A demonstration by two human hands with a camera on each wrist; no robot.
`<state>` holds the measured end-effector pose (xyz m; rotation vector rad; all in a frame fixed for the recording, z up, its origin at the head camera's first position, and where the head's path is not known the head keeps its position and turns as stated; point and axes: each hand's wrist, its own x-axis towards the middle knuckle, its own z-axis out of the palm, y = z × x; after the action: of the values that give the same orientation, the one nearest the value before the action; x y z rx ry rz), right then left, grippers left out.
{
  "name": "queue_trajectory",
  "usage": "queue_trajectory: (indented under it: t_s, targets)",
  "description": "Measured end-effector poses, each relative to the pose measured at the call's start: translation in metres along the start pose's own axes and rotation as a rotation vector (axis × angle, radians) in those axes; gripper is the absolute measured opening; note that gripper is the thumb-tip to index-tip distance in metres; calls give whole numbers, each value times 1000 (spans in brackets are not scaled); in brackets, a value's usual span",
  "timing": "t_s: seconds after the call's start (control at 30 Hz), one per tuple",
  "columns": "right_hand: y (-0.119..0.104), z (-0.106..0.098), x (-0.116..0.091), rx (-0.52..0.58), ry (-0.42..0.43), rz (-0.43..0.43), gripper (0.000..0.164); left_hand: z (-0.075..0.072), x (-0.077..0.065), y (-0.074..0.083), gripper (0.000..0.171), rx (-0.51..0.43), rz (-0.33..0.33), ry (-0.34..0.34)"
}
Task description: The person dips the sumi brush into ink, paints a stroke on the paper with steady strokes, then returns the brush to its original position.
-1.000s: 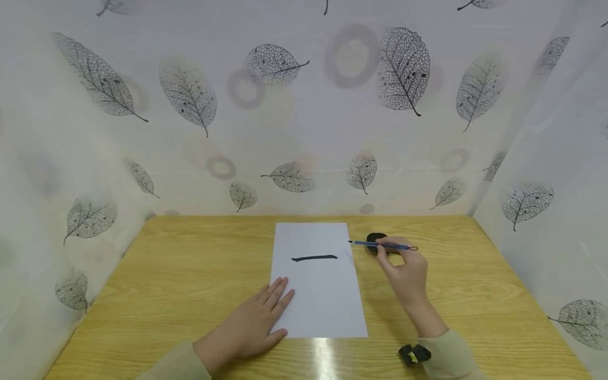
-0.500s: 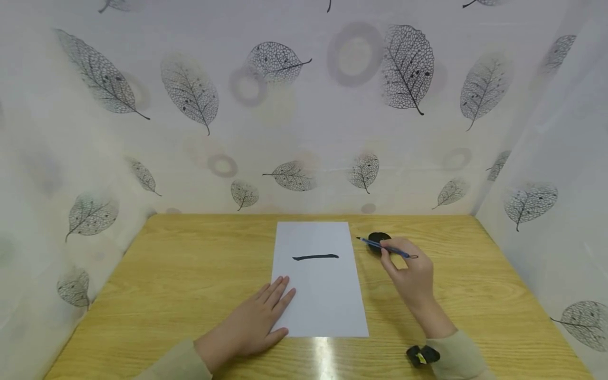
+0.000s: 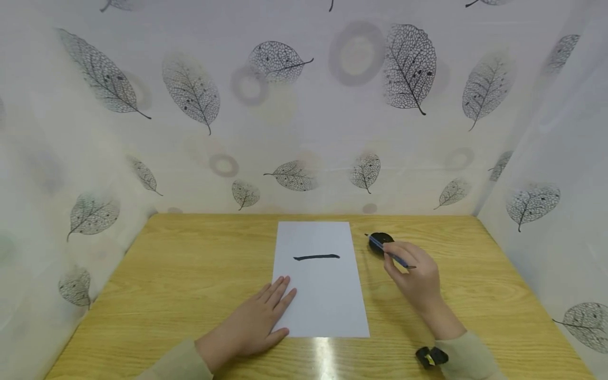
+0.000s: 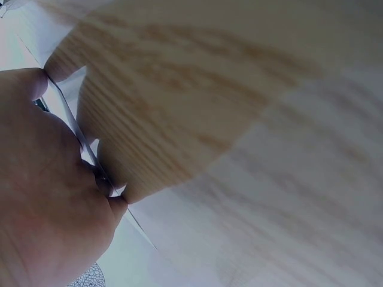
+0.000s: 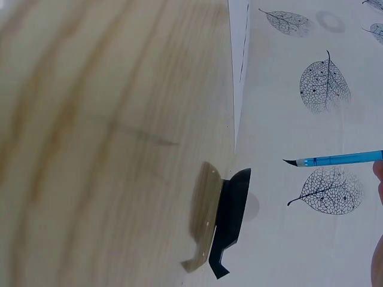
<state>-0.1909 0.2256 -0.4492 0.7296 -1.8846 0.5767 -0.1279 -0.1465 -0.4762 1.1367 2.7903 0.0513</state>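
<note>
My left hand [image 3: 256,319] lies flat with spread fingers on the left edge of a white sheet of paper [image 3: 328,301]. One black horizontal stroke [image 3: 316,257] crosses the sheet's upper half. To the right of the paper, my right hand [image 3: 420,277] pinches a slim blue writing brush [image 3: 400,260] between thumb and fingers. Its dark tip points away and to the left, past a black ink dish [image 3: 385,237]. In the right wrist view the brush [image 5: 344,159] is held in the air, its black bristles apart from the dish [image 5: 230,206].
A wood-grain table [image 3: 190,274] bears the paper and dish. Pale curtains [image 3: 304,121] printed with leaves hang behind it and at both sides. A small black device [image 3: 431,358] with a yellow mark sits by the right sleeve [image 3: 467,356].
My right hand has moved right, carrying the brush from the paper's right edge toward the ink dish. The brush has turned so its tip points farther away. My left hand stays put.
</note>
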Motion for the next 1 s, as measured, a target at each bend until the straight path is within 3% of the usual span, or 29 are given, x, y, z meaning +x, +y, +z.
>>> queue_trajectory:
  t_s: [0.3, 1.0]
  targets:
    - [6, -4, 0, -42, 6, -130, 33, -9, -1, 3, 75, -9, -10, -27]
    - [20, -15, 1, -66, -3, -337, 31, -9, -1, 4, 75, 2, -5, -14]
